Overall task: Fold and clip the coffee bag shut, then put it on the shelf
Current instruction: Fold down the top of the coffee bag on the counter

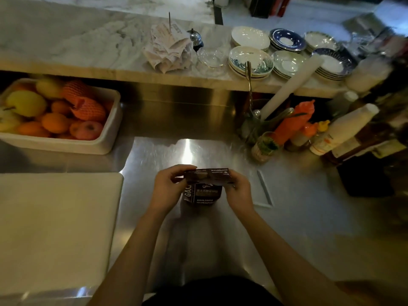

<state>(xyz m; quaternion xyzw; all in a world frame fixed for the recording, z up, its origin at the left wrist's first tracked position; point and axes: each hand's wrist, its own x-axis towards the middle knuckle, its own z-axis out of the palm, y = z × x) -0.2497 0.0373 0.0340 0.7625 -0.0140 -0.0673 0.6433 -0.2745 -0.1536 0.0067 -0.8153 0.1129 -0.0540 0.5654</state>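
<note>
On the steel table [298,228], upright at centre: dark coffee bag [204,195], top flap folded over and pinched at both ends, left hand [169,186] and right hand [238,192] each with fingers closed on the fold. Just right of the bag, lying flat, a slim white clip [265,187]. At left, white cutting board [53,228] and fruit tub [110,120]; beyond, stacked saucers [287,51] along the marble shelf [66,40].

Left hand [168,187] and right hand [238,191] close together, fingers pinched.
</note>
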